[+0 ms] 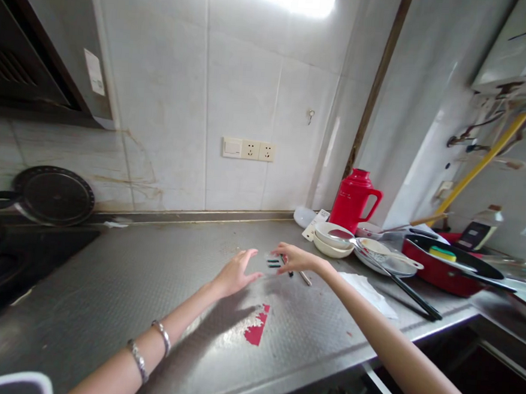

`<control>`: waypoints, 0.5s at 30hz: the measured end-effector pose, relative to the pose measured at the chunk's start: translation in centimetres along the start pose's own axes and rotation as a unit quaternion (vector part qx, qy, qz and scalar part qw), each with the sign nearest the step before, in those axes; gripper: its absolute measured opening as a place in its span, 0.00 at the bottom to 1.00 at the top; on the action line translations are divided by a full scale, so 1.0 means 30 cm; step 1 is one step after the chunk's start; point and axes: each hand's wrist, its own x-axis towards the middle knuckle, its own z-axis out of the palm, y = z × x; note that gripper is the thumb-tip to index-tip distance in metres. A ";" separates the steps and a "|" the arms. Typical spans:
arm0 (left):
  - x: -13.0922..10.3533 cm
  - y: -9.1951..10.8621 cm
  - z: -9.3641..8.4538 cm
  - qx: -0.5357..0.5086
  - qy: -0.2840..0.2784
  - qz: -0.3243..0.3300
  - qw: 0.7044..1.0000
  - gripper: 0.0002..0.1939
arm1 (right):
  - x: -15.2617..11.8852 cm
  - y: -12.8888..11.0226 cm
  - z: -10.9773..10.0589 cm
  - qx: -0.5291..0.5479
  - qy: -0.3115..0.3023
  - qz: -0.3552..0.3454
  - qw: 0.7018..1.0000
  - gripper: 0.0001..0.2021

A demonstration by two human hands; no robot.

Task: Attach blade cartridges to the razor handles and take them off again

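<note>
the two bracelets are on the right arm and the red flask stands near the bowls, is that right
Not quite: the head view shows the two bracelets on the left arm, not on the right arm. The red flask does stand near the bowls.

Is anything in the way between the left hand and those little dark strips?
Nothing visible stands between the left hand and the dark strips. The right hand is on their other side, and the red scrap lies nearer the person.
</note>
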 end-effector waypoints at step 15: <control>-0.054 -0.119 -0.043 0.020 0.006 -0.055 0.998 0.21 | -0.092 0.425 -0.025 0.055 -0.082 0.266 0.959 0.36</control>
